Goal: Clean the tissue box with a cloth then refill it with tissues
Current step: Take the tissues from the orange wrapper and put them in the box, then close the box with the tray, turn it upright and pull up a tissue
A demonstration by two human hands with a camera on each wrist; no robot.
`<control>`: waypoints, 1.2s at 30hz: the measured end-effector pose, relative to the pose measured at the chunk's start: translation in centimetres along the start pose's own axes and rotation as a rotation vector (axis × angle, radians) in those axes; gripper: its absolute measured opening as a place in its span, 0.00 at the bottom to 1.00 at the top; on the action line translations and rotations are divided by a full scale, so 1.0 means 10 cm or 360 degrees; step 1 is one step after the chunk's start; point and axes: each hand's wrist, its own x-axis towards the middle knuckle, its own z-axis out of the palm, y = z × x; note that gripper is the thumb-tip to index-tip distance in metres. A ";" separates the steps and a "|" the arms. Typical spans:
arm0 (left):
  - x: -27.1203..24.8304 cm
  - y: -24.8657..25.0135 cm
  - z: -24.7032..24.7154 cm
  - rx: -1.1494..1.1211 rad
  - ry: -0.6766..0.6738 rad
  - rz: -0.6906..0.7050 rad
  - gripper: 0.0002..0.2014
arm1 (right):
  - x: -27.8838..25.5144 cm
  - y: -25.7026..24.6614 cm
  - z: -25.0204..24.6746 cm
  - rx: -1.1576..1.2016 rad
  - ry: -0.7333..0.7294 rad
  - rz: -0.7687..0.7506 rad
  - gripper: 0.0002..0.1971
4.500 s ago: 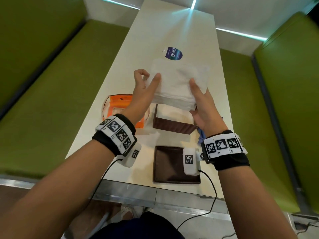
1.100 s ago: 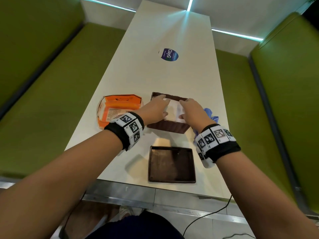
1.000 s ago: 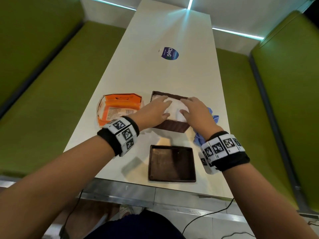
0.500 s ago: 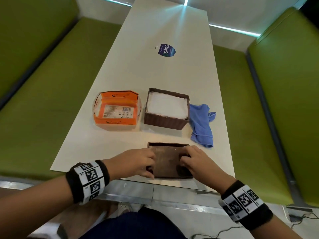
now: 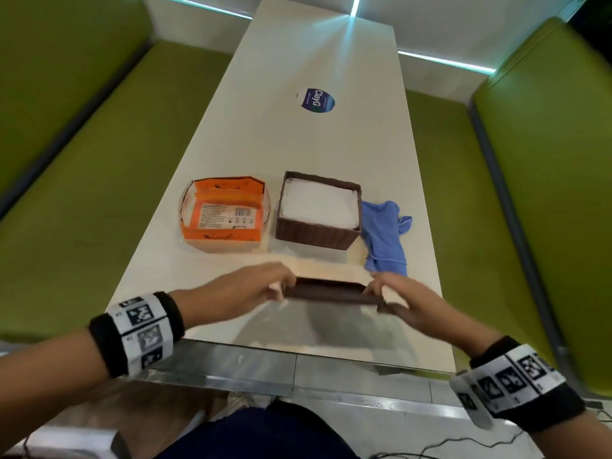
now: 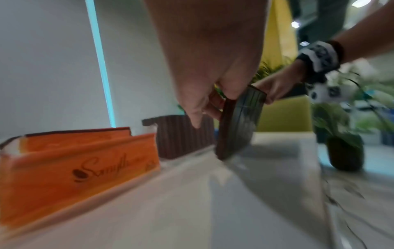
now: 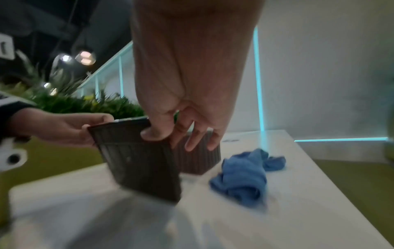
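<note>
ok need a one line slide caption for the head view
Both hands, left hand and right hand, lift the brown lid off the table toward the tissue-filled box.

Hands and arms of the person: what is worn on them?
Both forearms are bare, without sleeves. The left wrist and the right wrist each carry a black band with white square tags printed with black patterns. No gloves or rings are visible on the fingers.

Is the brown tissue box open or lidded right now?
Open. The box shows white tissues on top, while both hands hold its lid tilted above the table, nearer the person.
</note>
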 end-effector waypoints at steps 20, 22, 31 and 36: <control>1.42 -0.19 -0.55 -0.0337 0.1098 -0.0795 0.24 | 1.69 -0.19 -0.27 0.0179 0.1127 0.0988 0.19; 1.45 -0.21 -0.54 -0.0260 0.1063 -0.0828 0.25 | 1.71 -0.16 -0.24 0.0112 0.1107 0.1036 0.22; 1.50 -0.22 -0.46 -0.0538 0.0918 -0.0884 0.30 | 1.50 -0.11 -0.16 0.0774 0.0925 0.1099 0.14; 1.52 -0.29 -0.44 -0.0707 0.0937 -0.0891 0.28 | 1.76 0.82 0.04 0.0804 0.1006 0.1226 0.18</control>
